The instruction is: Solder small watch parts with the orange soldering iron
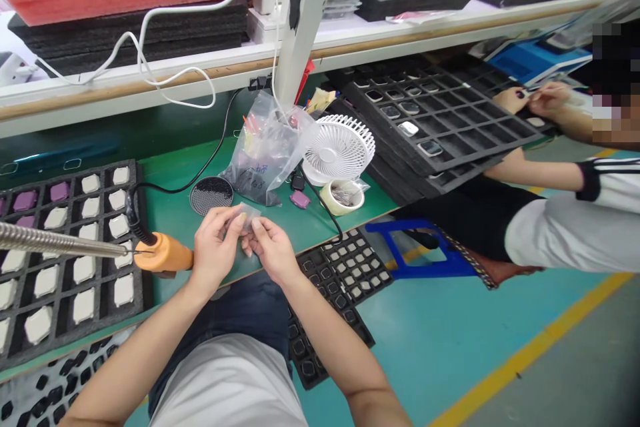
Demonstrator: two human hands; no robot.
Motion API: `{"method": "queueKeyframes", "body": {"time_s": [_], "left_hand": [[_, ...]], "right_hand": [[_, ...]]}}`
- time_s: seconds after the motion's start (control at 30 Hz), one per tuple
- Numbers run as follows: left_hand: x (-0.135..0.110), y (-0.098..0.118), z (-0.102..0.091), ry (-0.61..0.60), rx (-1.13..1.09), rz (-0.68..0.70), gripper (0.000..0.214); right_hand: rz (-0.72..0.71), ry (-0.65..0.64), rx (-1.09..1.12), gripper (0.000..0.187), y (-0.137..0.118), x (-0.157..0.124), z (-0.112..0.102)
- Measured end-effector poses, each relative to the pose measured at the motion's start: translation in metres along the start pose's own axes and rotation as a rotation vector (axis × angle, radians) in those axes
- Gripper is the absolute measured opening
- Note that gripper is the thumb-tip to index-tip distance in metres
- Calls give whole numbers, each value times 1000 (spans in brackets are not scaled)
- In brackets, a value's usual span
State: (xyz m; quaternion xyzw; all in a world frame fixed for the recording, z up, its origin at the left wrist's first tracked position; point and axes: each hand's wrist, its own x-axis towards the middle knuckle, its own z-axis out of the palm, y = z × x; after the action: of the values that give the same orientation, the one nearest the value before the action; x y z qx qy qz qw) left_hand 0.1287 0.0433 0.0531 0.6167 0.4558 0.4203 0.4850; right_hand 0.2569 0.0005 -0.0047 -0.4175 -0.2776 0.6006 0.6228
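Observation:
Both my hands meet over the front edge of the green bench (170, 213), pinching a small clear plastic piece (249, 215) that looks like film or a little bag. My left hand (217, 240) grips its left side between thumb and fingers. On the other side, my right hand (273, 247) has thumb and fingertips closed on it. Whether anything lies inside the plastic I cannot tell. Just beyond are a black perforated disc (211, 195) and a large clear plastic bag (265, 153) with dark contents. An orange-handled tool (165, 253) hangs left of my left hand.
A foam tray (145, 280) of white and purple cases lies left. A white fan (337, 147), a tape roll (343, 197) and a purple case (300, 199) stand right. Stacked black trays (465, 120) separate me from a co-worker (555, 213). A shelf post (305, 27) rises ahead.

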Motion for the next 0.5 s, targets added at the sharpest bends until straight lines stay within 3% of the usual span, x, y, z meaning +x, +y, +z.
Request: {"method": "queueKeyframes", "body": {"time_s": [0.17,0.5], "left_hand": [[3,-16,1,-68,-136,-157,28],[-8,-27,3,86,-403,-233,23]], "right_hand": [[-87,81,-154,34,-7,-4,-7],[-252,157,-473,30,-23,-17,-7]]}}
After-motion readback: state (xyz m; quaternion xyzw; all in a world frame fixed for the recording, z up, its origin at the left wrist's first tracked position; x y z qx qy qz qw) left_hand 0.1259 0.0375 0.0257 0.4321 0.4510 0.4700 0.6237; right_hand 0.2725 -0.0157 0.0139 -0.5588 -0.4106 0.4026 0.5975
